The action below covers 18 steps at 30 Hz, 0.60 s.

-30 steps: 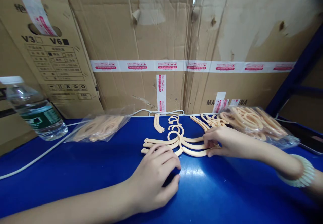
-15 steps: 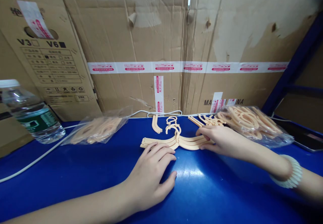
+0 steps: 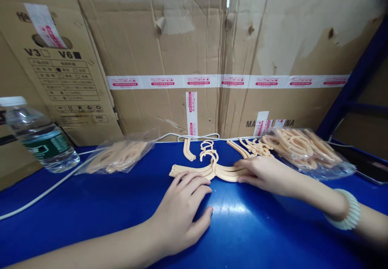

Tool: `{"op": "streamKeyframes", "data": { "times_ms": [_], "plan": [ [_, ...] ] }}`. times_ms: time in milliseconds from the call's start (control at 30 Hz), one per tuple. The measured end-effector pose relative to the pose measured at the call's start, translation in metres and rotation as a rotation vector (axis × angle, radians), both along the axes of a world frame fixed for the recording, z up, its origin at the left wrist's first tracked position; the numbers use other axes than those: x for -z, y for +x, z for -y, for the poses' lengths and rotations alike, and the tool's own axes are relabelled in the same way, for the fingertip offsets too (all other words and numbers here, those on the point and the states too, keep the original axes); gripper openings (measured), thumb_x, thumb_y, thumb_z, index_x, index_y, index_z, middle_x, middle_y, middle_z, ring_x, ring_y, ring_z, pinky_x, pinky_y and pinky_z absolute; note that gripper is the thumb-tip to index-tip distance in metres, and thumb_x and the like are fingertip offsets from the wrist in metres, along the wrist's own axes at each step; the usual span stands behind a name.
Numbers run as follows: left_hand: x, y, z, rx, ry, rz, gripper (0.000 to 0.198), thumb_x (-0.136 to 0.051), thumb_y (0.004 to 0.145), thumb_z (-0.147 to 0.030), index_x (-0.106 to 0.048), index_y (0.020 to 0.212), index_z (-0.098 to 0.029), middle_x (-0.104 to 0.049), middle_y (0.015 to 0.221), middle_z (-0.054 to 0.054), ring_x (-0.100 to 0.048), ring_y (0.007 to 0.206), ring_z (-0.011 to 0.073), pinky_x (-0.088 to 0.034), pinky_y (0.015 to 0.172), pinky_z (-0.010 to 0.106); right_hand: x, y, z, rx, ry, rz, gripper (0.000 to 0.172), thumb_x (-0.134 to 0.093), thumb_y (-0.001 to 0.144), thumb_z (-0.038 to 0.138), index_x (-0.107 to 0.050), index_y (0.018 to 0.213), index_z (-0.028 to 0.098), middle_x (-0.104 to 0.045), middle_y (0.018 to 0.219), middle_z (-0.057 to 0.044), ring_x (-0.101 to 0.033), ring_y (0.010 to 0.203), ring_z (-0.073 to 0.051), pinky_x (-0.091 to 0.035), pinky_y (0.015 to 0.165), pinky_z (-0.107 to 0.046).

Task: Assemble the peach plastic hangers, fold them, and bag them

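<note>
- Since a second ago I see the fanned hangers [image 3: 218,171] pushed together into one tight stack at centre frame on the blue table [image 3: 91,204].
- My left hand [image 3: 184,204] lies flat and spread, fingertips on the stack's left ends.
- My right hand [image 3: 263,172] covers the right ends, thumb at the near edge; I cannot tell if it grips.
- A bag of hangers [image 3: 306,150] sits just right of it.
</note>
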<state>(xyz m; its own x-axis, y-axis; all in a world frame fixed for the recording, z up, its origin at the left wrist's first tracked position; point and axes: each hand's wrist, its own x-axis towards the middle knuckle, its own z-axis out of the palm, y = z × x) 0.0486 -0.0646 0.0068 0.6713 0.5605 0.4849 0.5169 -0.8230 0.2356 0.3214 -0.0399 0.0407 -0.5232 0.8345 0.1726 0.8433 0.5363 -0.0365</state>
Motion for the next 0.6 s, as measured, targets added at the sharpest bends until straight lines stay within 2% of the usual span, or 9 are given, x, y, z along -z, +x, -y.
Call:
{"op": "streamKeyframes", "data": {
  "times_ms": [367,600],
  "plan": [
    [-0.0009,-0.0034,-0.001,-0.033,0.094,-0.071,0.03,-0.058,0.085,-0.027,-0.065,0.112,-0.016,-0.067,0.123,0.013,-0.058,0.114,0.0328,-0.043,0.1,0.052,-0.0018,-0.0038,0.0015,0.036,-0.044,0.054,0.022,-0.057,0.093,0.027,-0.066,0.112,0.02,-0.076,0.097,-0.009,-0.072,0.089,-0.026,-0.052,0.072,-0.033],
    [-0.0038,-0.0065,-0.0066,-0.052,0.11,-0.08,0.03,-0.054,0.09,-0.031,-0.066,0.112,-0.013,-0.07,0.119,0.013,-0.063,0.108,0.0326,-0.052,0.089,0.05,0.0006,-0.0038,0.0008,0.031,0.015,0.068,0.02,-0.057,0.092,0.027,-0.066,0.109,0.02,-0.074,0.093,-0.008,-0.071,0.084,-0.024,-0.052,0.07,-0.03]
  ]
}}
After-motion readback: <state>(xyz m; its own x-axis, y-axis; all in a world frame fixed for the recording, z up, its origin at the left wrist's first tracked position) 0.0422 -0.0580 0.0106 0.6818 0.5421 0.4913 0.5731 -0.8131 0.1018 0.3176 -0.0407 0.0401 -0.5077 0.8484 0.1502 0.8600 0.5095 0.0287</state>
